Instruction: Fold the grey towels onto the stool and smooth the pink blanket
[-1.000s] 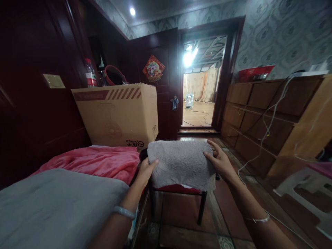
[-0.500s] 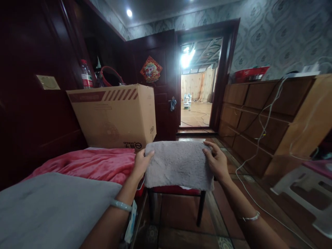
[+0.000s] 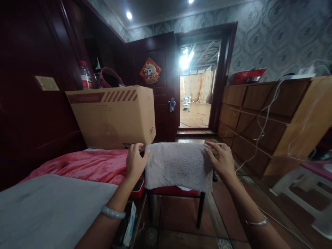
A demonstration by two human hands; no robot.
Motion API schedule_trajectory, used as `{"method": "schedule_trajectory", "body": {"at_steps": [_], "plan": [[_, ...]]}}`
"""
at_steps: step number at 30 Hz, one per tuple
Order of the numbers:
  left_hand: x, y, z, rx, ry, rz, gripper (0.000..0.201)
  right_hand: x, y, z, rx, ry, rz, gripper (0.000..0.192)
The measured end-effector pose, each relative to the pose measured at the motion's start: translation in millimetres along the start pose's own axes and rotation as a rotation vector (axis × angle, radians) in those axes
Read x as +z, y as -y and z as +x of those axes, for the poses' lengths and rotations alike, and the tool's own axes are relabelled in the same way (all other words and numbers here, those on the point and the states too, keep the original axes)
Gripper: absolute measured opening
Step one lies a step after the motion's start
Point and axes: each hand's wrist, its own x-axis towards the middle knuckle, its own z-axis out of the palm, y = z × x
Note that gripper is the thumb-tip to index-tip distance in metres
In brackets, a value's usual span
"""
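Note:
A grey fluffy cloth (image 3: 178,166) hangs draped over the back of a dark-legged chair with a red seat (image 3: 171,191). Beside the cloth's upper left corner is my left hand (image 3: 136,160), its fingers and thumb apart and nothing between them. At the upper right corner, my right hand (image 3: 221,157) has its thumb and fingertips at the cloth's edge, spread loosely rather than pinched. Part of the chair's frame is hidden under the cloth.
To the left lie a pink blanket (image 3: 103,164) and a grey cover (image 3: 52,207). Behind them stands a large cardboard box (image 3: 111,114). A wooden drawer cabinet (image 3: 267,117) with hanging cables and a white plastic stool (image 3: 298,183) are on the right; an open doorway is ahead.
My left hand has let go of the cloth's corner and moved slightly left. My right hand has loosened and shifted a little right. The cloth stays draped on the chair.

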Motion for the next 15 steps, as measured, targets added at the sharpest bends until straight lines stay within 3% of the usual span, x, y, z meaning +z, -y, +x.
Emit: {"method": "schedule_trajectory", "body": {"at_steps": [3,6,9,15], "plan": [[0.2,-18,1,0.343,0.139,0.075,0.051,2,17,7,-0.287,0.125,-0.106,0.057],[9.2,-28,7,0.536,0.381,0.145,0.077,11,31,14,-0.488,0.373,-0.207,0.080],[19.3,-26,16,0.591,0.507,0.180,0.086,18,31,24,-0.567,0.506,-0.221,0.093],[31.4,-19,30,0.591,0.512,0.186,0.089,17,15,50,-0.572,0.681,-0.148,0.094]]}}
